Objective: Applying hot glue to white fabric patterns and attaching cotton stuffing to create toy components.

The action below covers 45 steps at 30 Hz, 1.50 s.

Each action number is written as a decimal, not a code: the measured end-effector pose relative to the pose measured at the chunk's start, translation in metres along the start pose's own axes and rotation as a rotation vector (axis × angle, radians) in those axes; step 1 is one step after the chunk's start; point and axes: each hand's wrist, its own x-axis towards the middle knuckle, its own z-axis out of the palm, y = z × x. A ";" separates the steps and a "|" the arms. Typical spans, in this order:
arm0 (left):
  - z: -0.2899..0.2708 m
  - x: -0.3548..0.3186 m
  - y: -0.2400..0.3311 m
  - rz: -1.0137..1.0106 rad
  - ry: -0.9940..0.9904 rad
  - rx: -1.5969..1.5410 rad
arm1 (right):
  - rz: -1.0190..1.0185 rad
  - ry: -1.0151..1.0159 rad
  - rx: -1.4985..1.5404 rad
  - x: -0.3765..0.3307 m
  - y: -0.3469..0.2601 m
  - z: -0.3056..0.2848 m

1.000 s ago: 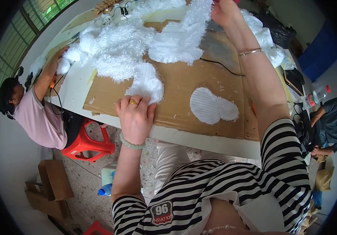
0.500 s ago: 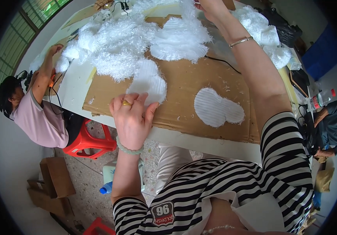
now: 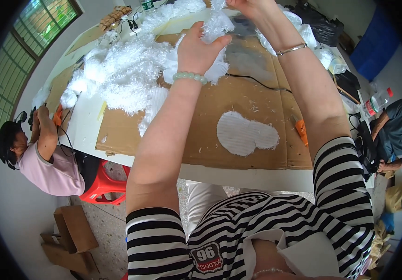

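Ahead — fluffy white fabric between left grip and right grip.

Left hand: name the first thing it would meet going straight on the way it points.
Most likely the shaggy white fabric just beyond the left hand; depth is unclear here, so the two may already be touching.

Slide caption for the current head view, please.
Left hand spread at fluffy white fabric, right hand near the view's top edge, a two-lobed white piece flat on cardboard.
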 end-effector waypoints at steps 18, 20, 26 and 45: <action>-0.139 -0.015 -0.052 -0.536 -0.151 -0.367 | -0.145 0.226 0.321 0.023 -0.018 -0.064; -0.158 -0.018 -0.058 -0.566 -0.116 -0.322 | -0.186 0.137 0.287 0.033 -0.021 -0.066; -0.184 -0.023 -0.071 -0.647 -0.137 -0.222 | -0.173 0.174 -0.293 0.018 -0.004 -0.029; -0.146 -0.008 -0.014 -0.404 -0.366 -0.500 | 0.470 -0.852 -0.249 -0.045 0.091 0.018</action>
